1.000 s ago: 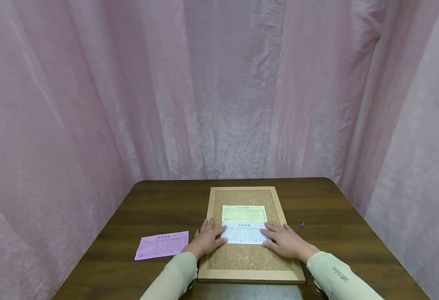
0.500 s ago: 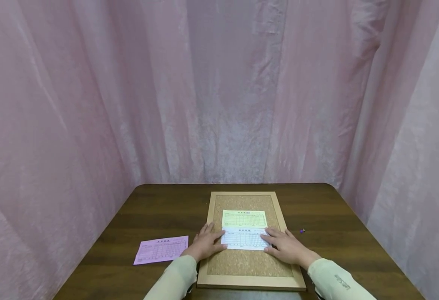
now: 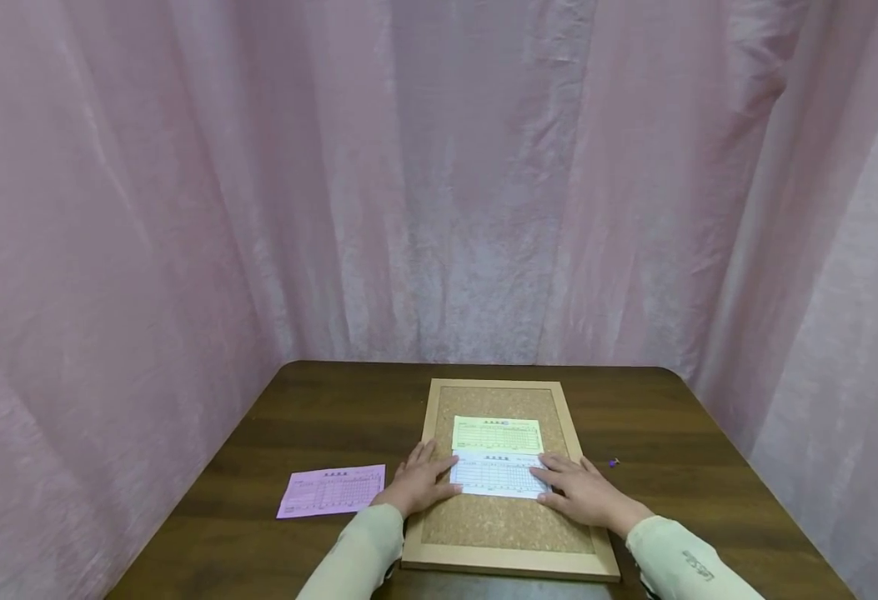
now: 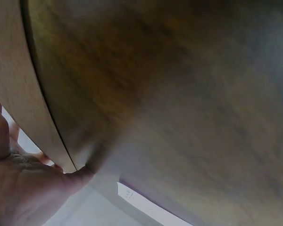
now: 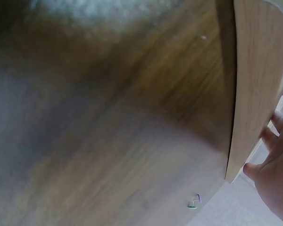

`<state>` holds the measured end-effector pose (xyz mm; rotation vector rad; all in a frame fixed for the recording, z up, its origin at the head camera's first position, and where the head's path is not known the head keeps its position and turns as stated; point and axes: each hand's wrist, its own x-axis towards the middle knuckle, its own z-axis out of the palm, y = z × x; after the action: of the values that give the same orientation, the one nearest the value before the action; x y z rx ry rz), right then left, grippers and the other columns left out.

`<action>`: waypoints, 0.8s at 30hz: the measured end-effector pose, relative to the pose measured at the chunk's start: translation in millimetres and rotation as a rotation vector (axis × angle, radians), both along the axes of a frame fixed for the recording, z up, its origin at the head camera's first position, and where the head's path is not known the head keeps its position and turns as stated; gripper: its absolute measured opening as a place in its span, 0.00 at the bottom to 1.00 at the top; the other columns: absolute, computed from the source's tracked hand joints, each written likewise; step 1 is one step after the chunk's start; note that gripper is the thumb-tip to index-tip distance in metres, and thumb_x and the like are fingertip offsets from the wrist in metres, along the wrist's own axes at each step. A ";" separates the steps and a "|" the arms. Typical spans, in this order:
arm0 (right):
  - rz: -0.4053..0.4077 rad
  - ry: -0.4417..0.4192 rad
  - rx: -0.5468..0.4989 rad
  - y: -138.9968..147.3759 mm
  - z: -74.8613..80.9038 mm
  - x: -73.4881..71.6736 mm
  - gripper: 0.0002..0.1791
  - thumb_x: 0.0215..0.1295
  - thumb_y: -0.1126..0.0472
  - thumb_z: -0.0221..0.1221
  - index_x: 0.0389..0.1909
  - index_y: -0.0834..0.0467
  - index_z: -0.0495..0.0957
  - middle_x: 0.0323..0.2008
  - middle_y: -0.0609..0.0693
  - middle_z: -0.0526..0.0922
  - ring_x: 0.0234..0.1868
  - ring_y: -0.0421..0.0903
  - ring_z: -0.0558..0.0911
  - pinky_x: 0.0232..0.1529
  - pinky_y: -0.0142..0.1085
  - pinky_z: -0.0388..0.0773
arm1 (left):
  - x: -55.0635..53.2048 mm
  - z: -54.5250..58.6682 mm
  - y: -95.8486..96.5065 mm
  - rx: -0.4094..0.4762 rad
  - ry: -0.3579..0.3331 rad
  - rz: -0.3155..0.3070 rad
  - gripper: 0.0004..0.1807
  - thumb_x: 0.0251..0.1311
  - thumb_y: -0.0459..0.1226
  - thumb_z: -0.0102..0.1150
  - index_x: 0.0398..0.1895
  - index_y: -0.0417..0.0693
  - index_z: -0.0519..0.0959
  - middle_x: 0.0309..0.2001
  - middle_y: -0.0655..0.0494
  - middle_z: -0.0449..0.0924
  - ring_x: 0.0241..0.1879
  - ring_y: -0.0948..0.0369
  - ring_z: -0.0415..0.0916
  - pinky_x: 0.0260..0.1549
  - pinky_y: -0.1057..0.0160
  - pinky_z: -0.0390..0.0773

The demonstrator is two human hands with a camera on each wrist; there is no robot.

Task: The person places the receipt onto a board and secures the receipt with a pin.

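Observation:
A white printed form (image 3: 499,474) lies on a wood-framed cork board (image 3: 506,529), just below a light green form (image 3: 495,434). My left hand (image 3: 421,481), fingers spread and straight, rests over the board's left frame with its thumb and index fingertip on the white form's left edge. On the other side my right hand (image 3: 579,490) lies flat across the right frame, thumb and fingertips touching the form's right edge. A small purple dot, perhaps a pin head, shows at the green form's top. In the wrist views each hand appears beside the board's frame.
A purple form (image 3: 332,491) lies on the dark wooden table (image 3: 333,417) left of the board. To the right are small push pins (image 3: 614,462), also seen in the right wrist view as pins (image 5: 194,202). Pink curtains (image 3: 476,183) hang around the table.
The head view has shifted slightly. Both hands stay at the white form's edges, and the forms and board keep their places relative to each other.

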<state>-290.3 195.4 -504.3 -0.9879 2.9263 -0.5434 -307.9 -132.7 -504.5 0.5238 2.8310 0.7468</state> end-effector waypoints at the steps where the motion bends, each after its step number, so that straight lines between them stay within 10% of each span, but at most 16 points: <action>1: 0.001 -0.005 0.000 0.7 -0.2 0.3 0.31 0.74 0.44 0.53 0.68 0.60 0.71 0.70 0.64 0.65 0.71 0.66 0.61 0.62 0.74 0.48 | 0.0 -1.0 0.6 -0.004 -0.005 0.002 0.34 0.65 0.56 0.58 0.71 0.56 0.70 0.77 0.38 0.45 0.76 0.40 0.38 0.66 0.31 0.47; 24: 0.028 -0.014 -0.041 5.3 1.1 1.5 0.22 0.72 0.62 0.56 0.65 0.62 0.74 0.68 0.67 0.67 0.70 0.69 0.62 0.62 0.73 0.50 | 1.3 2.5 2.5 -0.018 -0.012 -0.003 0.33 0.67 0.54 0.58 0.72 0.53 0.69 0.77 0.36 0.45 0.76 0.39 0.37 0.66 0.30 0.47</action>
<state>-288.8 200.6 -503.2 -1.0227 2.8961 -0.6083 -306.6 -130.2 -502.0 0.5187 2.8222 0.7211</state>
